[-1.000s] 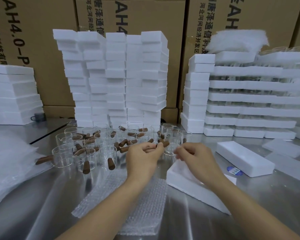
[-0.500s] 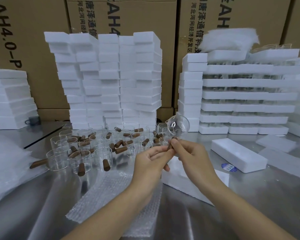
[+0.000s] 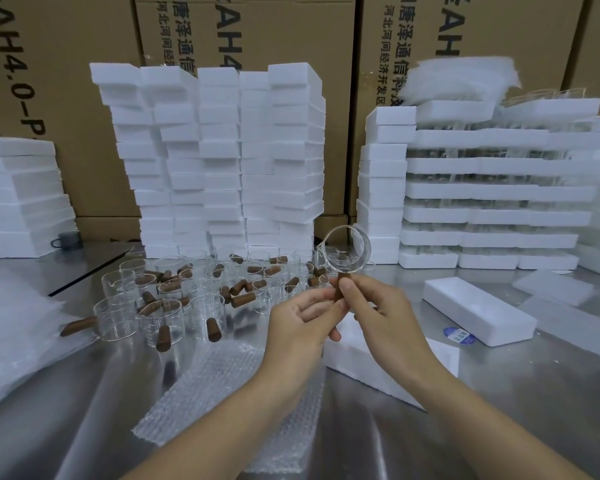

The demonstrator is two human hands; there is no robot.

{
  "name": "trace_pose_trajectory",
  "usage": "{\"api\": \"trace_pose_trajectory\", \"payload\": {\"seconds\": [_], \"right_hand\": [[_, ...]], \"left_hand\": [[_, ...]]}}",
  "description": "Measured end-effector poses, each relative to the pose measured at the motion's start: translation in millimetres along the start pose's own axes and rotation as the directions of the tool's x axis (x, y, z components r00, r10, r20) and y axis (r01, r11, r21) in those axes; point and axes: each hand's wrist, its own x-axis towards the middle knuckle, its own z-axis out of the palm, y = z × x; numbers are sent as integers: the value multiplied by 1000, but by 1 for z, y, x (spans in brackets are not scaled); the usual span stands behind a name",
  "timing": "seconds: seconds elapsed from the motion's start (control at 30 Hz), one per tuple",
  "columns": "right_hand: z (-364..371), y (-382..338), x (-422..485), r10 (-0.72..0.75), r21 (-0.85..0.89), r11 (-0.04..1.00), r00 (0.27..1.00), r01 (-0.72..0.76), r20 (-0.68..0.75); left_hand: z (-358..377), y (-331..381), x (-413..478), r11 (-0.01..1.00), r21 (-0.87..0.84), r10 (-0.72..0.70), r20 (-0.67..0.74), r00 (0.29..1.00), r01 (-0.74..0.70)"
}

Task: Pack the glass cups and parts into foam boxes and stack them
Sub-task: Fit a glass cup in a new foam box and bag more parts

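A clear glass cup [image 3: 347,250] with a brown wooden handle is held up above the table, its mouth facing me. My right hand [image 3: 374,308] pinches the handle just under the glass. My left hand [image 3: 302,323] meets it from the left, fingertips on the lower end of the handle. Below my hands an open foam box [image 3: 388,358] lies on the steel table. Several more glass cups with wooden handles [image 3: 174,306] stand crowded at the centre left. A closed foam box [image 3: 478,315] lies to the right.
Tall stacks of white foam boxes [image 3: 222,161] stand behind the cups, and further foam stacks [image 3: 492,192] rise at right and far left. A bubble wrap sheet [image 3: 229,396] lies under my left forearm. Plastic bags [image 3: 11,334] cover the left. A blue sticker [image 3: 459,336] lies beside the closed box.
Both hands took one cup by its handle from the cluster and raised it; its mouth has turned toward me. The view has shifted slightly.
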Motion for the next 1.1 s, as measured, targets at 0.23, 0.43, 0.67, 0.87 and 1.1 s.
{"api": "trace_pose_trajectory", "payload": {"seconds": [0.23, 0.43, 0.67, 0.87, 1.1], "right_hand": [[2, -2, -3, 14, -45, 999, 999, -16, -43], [0, -8, -2, 14, -15, 1000, 998, -15, -56], [1, -13, 1, 139, 271, 949, 984, -164, 110], [2, -12, 2, 148, 278, 946, 985, -165, 84], [5, -11, 0, 204, 312, 925, 976, -219, 81]], "left_hand": [[0, -3, -1, 1000, 20, -17, 37, 999, 16], [0, 3, 5, 980, -43, -191, 104, 976, 196], [0, 8, 4, 976, -77, -181, 245, 952, 206], [-2, 6, 2, 995, -53, -87, 67, 994, 90], [-6, 10, 8, 990, 136, 34, -23, 999, -31]]}}
